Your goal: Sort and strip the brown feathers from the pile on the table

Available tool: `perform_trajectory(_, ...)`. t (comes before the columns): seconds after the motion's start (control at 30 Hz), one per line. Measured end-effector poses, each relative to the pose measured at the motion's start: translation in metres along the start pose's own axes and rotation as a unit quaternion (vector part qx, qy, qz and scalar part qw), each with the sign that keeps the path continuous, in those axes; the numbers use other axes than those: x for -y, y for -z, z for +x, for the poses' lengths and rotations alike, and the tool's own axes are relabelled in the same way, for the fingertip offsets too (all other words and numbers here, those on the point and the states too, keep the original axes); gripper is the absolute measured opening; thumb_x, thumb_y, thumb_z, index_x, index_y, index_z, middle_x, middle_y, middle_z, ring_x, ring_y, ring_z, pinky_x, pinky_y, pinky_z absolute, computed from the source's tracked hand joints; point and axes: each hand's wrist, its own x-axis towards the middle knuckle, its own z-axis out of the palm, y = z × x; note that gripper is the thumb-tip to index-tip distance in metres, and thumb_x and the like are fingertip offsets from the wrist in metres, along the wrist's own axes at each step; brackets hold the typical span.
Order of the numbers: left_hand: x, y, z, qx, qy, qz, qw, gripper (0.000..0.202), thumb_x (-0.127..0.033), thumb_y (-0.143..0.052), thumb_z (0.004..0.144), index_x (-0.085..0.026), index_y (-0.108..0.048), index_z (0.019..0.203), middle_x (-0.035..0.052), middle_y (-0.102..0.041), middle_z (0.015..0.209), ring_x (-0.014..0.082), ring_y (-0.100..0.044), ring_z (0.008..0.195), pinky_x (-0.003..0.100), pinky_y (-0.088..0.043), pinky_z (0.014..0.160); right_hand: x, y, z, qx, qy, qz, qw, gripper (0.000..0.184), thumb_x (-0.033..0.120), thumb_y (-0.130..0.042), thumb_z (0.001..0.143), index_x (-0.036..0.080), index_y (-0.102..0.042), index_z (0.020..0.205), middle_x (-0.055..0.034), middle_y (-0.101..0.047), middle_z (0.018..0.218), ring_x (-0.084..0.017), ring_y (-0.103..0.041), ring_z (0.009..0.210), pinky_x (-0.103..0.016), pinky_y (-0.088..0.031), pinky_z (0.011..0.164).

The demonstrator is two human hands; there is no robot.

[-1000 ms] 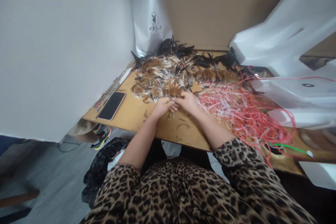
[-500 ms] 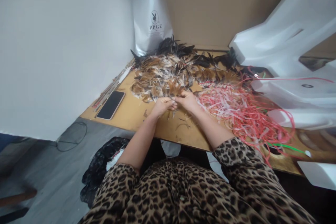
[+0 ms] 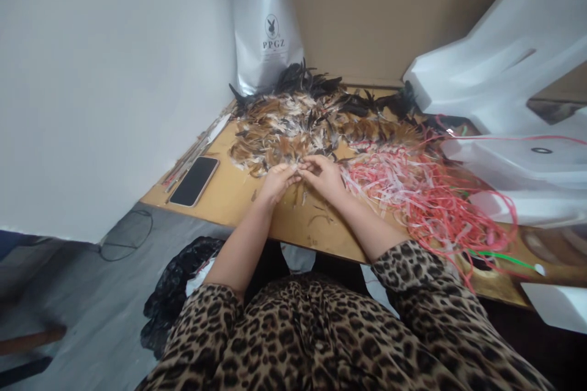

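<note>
My left hand (image 3: 278,183) and my right hand (image 3: 323,176) meet at the near edge of a heap of feathers (image 3: 270,119), fingertips almost touching. Both are closed in a pinch on brown feathers (image 3: 292,148), whose tufts fan out just beyond the fingertips. The pinched ends are small and partly hidden by the fingers. Brown and pale plumes make up most of the heap, with black ones along its back. Beside my right hand lies a tangle of pink and white plastic ribbon (image 3: 389,174).
A phone (image 3: 194,181) lies at the left of the wooden table (image 3: 238,204), near thin sticks (image 3: 195,149). Behind the feathers stands a silvery-white bag (image 3: 261,36). White moulded pieces (image 3: 513,165) crowd the right side. A black plastic bag (image 3: 172,293) is below the table's front edge.
My fingertips have shifted slightly, with the right fingers lifted and spread a little more. The brown tuft that stood above the fingers is less distinct. The heap and ribbons stay in place.
</note>
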Motion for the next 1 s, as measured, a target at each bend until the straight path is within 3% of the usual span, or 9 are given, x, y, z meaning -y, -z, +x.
perform_trajectory(0.1,0.000,0.000,0.000,0.007,-0.003,-0.016,1.000,0.022,-0.030,-0.068,0.068,-0.011,-0.068,0.080,0.0093,-0.069,0.086,0.0136,-0.063,0.078,0.026,-0.047,0.075,0.004,0.001,-0.002,0.020,0.075,-0.144,0.987,0.023,0.032,-0.057,0.077,0.018,-0.058,0.096,-0.0070,-0.061,0.088,-0.019,-0.055,0.085,-0.032,-0.041,0.077)
perform_trajectory(0.27,0.001,-0.003,-0.002,0.023,0.019,-0.021,0.999,0.024,-0.031,-0.069,0.067,-0.011,-0.068,0.080,0.0109,-0.069,0.088,0.0180,-0.064,0.086,0.031,-0.046,0.082,0.008,0.000,-0.001,0.026,0.089,-0.265,0.960,0.017,0.033,-0.052,0.080,0.018,-0.056,0.085,-0.0066,-0.059,0.080,-0.021,-0.052,0.080,-0.032,-0.036,0.075)
perform_trajectory(0.5,0.001,-0.003,-0.003,0.035,0.028,-0.019,0.999,0.024,-0.031,-0.069,0.066,-0.010,-0.067,0.077,0.0113,-0.069,0.087,0.0190,-0.064,0.085,0.033,-0.047,0.083,0.010,-0.002,0.003,0.025,0.075,-0.274,0.958,0.018,0.033,-0.047,0.082,0.018,-0.057,0.080,-0.0066,-0.059,0.076,-0.019,-0.051,0.076,-0.030,-0.033,0.075)
perform_trajectory(0.6,-0.002,-0.001,-0.002,0.005,0.006,0.002,1.000,0.024,-0.032,-0.069,0.067,-0.011,-0.067,0.077,0.0106,-0.069,0.089,0.0166,-0.064,0.084,0.028,-0.048,0.079,0.008,0.003,0.008,0.044,0.051,-0.215,0.974,0.018,0.032,-0.053,0.078,0.018,-0.060,0.085,-0.0065,-0.061,0.081,-0.019,-0.053,0.078,-0.030,-0.035,0.075)
perform_trajectory(0.73,-0.005,0.002,0.000,-0.057,-0.030,-0.017,0.998,0.021,-0.030,-0.066,0.070,-0.012,-0.065,0.081,0.0095,-0.068,0.094,0.0136,-0.064,0.083,0.023,-0.046,0.073,-0.001,0.021,0.014,0.109,0.014,-0.109,0.988,0.015,0.027,-0.054,0.074,0.018,-0.065,0.081,-0.0038,-0.063,0.078,-0.016,-0.055,0.072,-0.027,-0.039,0.070)
perform_trajectory(0.87,-0.005,0.005,0.002,-0.065,-0.024,-0.030,0.997,0.019,-0.027,-0.064,0.073,-0.011,-0.065,0.082,0.0101,-0.068,0.093,0.0127,-0.064,0.080,0.021,-0.046,0.069,-0.006,0.038,0.013,0.250,0.026,-0.144,0.957,0.014,0.024,-0.055,0.074,0.020,-0.068,0.073,-0.0024,-0.064,0.075,-0.015,-0.056,0.071,-0.027,-0.038,0.070)
perform_trajectory(1.0,-0.005,0.006,0.003,-0.074,-0.013,-0.040,0.996,0.018,-0.026,-0.062,0.075,-0.012,-0.064,0.085,0.0091,-0.068,0.092,0.0108,-0.064,0.077,0.020,-0.046,0.067,-0.001,0.042,0.011,0.310,0.055,-0.206,0.927,0.015,0.025,-0.057,0.075,0.023,-0.069,0.084,-0.0030,-0.063,0.083,-0.016,-0.056,0.078,-0.027,-0.038,0.072)
